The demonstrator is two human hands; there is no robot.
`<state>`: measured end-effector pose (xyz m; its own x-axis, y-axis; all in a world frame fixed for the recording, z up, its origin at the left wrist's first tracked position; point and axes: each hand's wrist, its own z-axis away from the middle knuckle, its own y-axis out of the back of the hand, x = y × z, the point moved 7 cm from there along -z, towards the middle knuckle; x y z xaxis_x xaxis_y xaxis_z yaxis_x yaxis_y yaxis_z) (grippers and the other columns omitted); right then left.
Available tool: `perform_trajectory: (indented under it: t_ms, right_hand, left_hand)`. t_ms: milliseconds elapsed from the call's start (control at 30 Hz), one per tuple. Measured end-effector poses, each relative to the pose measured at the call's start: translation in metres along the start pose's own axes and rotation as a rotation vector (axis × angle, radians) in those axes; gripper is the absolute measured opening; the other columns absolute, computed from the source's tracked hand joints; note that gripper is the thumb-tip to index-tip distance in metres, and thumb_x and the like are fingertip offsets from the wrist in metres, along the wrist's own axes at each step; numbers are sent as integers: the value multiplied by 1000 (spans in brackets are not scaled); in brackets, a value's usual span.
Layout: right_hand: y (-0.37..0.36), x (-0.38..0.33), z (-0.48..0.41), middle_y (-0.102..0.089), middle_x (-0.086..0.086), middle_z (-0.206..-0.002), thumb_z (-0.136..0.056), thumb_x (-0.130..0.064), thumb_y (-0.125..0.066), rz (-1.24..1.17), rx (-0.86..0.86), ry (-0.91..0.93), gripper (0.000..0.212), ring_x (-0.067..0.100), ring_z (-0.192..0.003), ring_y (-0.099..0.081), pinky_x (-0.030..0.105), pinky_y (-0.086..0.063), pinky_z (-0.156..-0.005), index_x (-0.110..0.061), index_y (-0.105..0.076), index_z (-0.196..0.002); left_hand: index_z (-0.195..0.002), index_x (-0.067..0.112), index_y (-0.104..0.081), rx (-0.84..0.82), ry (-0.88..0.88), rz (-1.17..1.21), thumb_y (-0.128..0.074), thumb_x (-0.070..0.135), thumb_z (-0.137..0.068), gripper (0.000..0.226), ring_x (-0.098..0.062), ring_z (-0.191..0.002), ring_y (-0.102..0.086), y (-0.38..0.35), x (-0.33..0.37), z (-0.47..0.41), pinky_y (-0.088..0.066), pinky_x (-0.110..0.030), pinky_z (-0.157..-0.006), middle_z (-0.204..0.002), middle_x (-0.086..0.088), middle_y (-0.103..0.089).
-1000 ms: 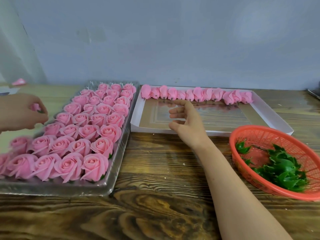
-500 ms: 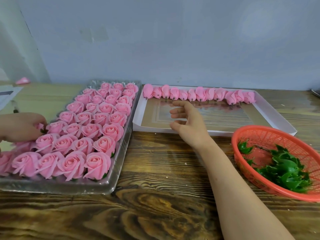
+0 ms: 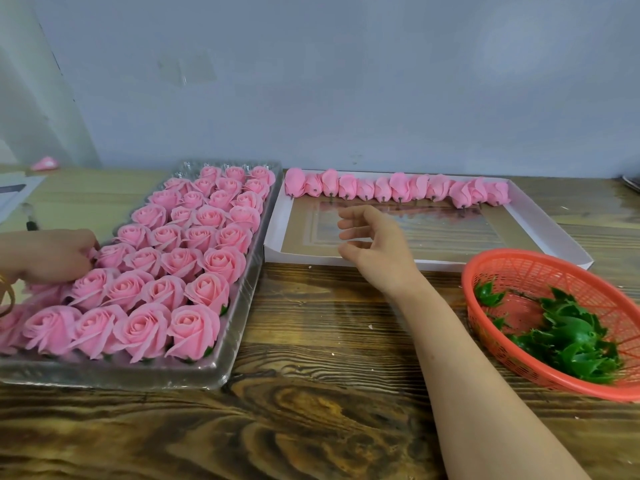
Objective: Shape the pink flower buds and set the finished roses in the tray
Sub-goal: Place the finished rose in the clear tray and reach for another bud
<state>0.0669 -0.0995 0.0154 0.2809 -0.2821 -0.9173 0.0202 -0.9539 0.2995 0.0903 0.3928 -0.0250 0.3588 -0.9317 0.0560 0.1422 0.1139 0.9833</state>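
Pink flower buds [image 3: 398, 188] lie in a row just beyond the right hand [image 3: 377, 244], which hovers open-fingered and empty over the near wall of the white box [image 3: 274, 216]. Far to its left, the left hand [image 3: 48, 254] pinches a rose [image 3: 92, 252] with curled fingers [image 3: 83, 247] among finished roses [image 3: 180, 261] in the clear tray [image 3: 240, 306]. To its right, an orange basket [image 3: 554, 271] of green leaves [image 3: 571, 341] rests on the tabletop [image 3: 311, 410].

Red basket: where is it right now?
Head view: the red basket sits on the table at far right, just in front of the white box and right of the outstretched right hand, with green leaf pieces inside.
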Motion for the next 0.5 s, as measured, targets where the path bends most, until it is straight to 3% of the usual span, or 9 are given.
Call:
perform_trajectory:
  t_ms: [67,133,233,333,433,500]
  right_hand:
    - [-1,1,0,-63,-3,-109,-79,6,-64,6,-9,-3,43,12,-98,-60,29,-55,-87,-20,-61,-113]
    - [-2,2,0,-63,-9,-108,-79,5,-64,9,-13,2,41,11,-98,-61,28,-55,-86,-22,-62,-110]
    - [-2,2,0,-63,-13,-106,-80,4,-64,14,-13,7,38,11,-97,-62,30,-55,-86,-24,-63,-106]
    - [-2,2,-1,-64,-12,-105,-80,3,-64,28,-11,7,37,12,-95,-63,34,-56,-89,-27,-63,-101]
    - [-1,4,-1,-65,-7,-100,-79,3,-64,36,-3,-5,37,15,-91,-64,37,-56,-89,-27,-64,-99]
    - [-1,5,-1,-66,-3,-96,-79,2,-64,36,2,-12,36,18,-88,-65,38,-56,-88,-28,-65,-98]
  left_hand:
    - [-89,20,-51,16,21,-104,-68,19,-81,19,-25,-84,-56,3,-2,2,-48,-31,-74,-84,-5,-51]
    - [-88,25,-46,38,27,-102,-71,20,-80,26,-32,-91,-56,4,-3,2,-48,-33,-78,-88,-10,-50]
    - [-96,16,-54,-14,62,-83,-71,12,-81,23,-42,-100,-58,-1,-3,-2,-49,-39,-86,-105,-25,-57]
    - [-114,8,-54,9,31,-97,-65,16,-86,32,-38,-103,-57,2,9,12,-47,-37,-90,-113,-20,-54]
    - [-132,13,-43,28,29,-175,-60,29,-91,48,-34,-108,-50,3,14,20,-42,-32,-94,-103,-10,-37]
    - [-134,19,-45,71,21,-221,-56,32,-93,44,-36,-115,-46,4,15,25,-40,-36,-100,-112,-12,-38]
